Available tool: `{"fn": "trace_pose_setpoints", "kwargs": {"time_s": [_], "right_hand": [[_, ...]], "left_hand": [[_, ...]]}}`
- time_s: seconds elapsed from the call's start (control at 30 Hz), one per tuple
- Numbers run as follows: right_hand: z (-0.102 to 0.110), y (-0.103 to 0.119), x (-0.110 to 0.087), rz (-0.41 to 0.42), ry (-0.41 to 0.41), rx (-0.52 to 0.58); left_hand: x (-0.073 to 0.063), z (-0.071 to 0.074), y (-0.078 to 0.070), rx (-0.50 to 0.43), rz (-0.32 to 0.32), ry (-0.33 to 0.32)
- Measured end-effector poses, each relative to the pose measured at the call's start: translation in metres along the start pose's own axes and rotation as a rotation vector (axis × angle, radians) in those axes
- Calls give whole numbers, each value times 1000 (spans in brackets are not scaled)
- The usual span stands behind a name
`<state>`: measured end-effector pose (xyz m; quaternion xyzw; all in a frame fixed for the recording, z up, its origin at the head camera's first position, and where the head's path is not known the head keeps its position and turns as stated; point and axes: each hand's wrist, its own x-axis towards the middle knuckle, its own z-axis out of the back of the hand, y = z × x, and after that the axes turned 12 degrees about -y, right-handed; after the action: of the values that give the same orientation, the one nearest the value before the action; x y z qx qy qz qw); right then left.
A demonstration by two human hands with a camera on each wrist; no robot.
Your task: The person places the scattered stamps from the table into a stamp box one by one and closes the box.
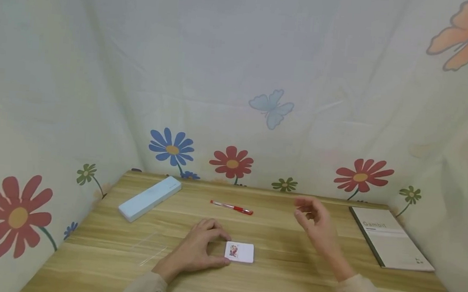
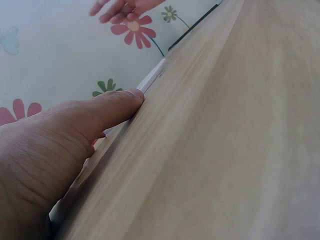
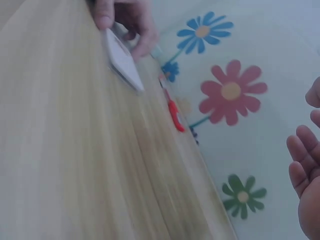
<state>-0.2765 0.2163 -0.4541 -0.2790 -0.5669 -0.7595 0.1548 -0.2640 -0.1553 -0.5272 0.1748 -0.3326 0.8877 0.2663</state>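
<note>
A small stack of playing cards point(image 1: 244, 252) lies flat on the wooden table, a colourful figure printed on its top card. My left hand point(image 1: 198, 247) holds the stack by its left end, thumb at the near corner and forefinger at the far one. In the left wrist view the thumb point(image 2: 112, 110) touches the edge of the stack. The right wrist view shows the stack's white face point(image 3: 124, 62) and side. My right hand point(image 1: 314, 221) is raised to the right of the cards, fingers loosely bent, holding nothing.
A red-capped pen point(image 1: 231, 207) lies beyond the cards. At the back left rests a light blue oblong case point(image 1: 150, 199). Thin clear edges of a transparent object point(image 1: 153, 256) show left of my left hand. A notebook point(image 1: 390, 238) lies at right. Flowered cloth point(image 1: 205, 94) encloses the table.
</note>
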Motion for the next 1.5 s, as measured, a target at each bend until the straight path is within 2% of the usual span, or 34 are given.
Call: {"fn": "trace_pose_setpoints", "kwargs": {"time_s": [0.13, 0.27, 0.43, 0.57, 0.77, 1.0, 1.33, 1.5], "right_hand": [[26, -5, 1, 5, -58, -1], [50, -8, -1, 5, -107, -82], [77, -16, -6, -10, -128, -173], [90, -25, -9, -28, -137, -202], [100, -36, -15, -74, -140, -221], [107, -60, -30, -107, -111, -266], [115, -77, -41, -120, -39, -302], [117, -78, -43, -116, 37, -360]], "left_hand": [[1, 0, -1, 3, 1, 3], [1, -1, 0, 5, 11, 11], [0, -1, 0, -1, 20, 18], [1, -1, 0, -4, 16, 11], [1, -1, 1, -7, 24, 8], [1, -1, 1, -1, 21, 17], [1, 0, -2, 0, 15, 13], [0, 1, -3, -4, 9, 6]]}}
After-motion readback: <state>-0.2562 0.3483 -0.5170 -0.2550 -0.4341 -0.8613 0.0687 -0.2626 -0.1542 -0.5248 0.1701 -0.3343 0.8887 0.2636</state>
